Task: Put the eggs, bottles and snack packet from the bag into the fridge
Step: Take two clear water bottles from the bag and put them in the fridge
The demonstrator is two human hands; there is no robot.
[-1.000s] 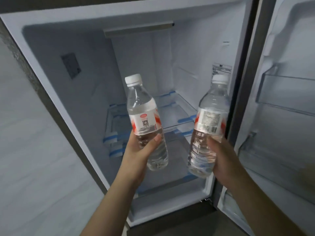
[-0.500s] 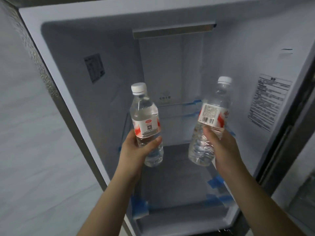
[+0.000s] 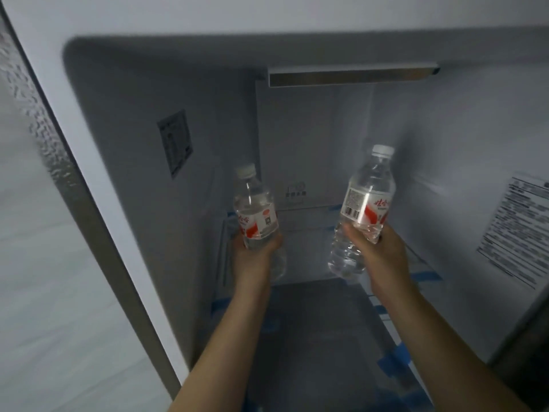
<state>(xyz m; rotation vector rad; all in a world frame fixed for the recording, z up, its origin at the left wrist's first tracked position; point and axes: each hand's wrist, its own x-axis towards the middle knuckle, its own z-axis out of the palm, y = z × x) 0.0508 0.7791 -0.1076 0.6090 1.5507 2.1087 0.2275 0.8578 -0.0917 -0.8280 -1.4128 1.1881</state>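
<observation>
Both arms reach into the open fridge (image 3: 124,150). My left hand (image 3: 254,257) grips a clear water bottle (image 3: 256,209) with a white cap and a red and white label, held upright near the left wall. My right hand (image 3: 378,254) holds a second, matching water bottle (image 3: 367,200), tilted slightly with its cap leaning right. Both bottles hang above the glass shelf (image 3: 309,221) at the back of the compartment. The eggs, the snack packet and the bag are out of view.
The fridge's inside is dim, with a light bar (image 3: 350,75) at the top, a grey panel (image 3: 175,142) on the left wall and a printed sticker (image 3: 517,227) on the right wall. Blue tape strips (image 3: 395,358) mark the shelf edges. A pale wall (image 3: 35,263) lies left.
Both hands have pushed the bottles deeper into the fridge, toward the back shelf. The view has moved closer, and the door at the right has dropped out of sight.
</observation>
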